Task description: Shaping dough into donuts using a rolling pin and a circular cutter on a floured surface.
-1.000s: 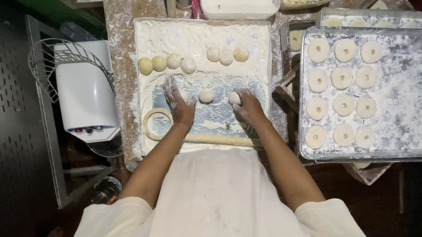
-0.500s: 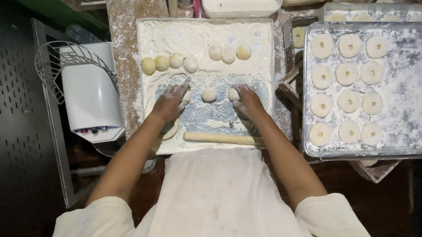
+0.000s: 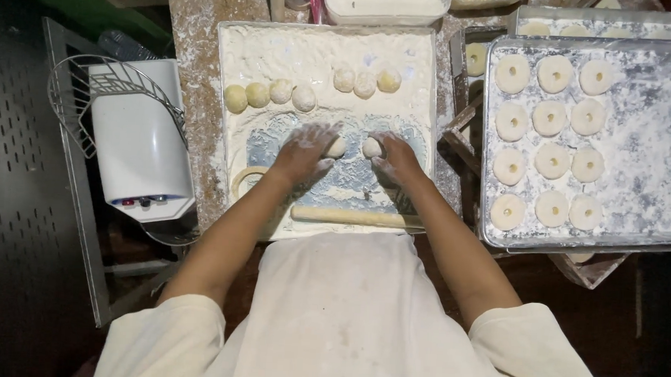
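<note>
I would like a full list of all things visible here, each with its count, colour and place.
floured board: one, white, centre.
dough balls: seven in a row at the board's far side, pale yellow to white.
small dough pieces: two, white, one at each hand.
rolling pin: one, pale wood, board's near edge.
ring cutter: one, pale, beside the left wrist.
metal tray: one, grey, floured, at right.
ring-shaped dough: twelve on the tray, cream.
white appliance: one, at left.
wire rack: one, metal, over the appliance.
left hand: floured, on a piece.
right hand: floured, on the other.
</note>
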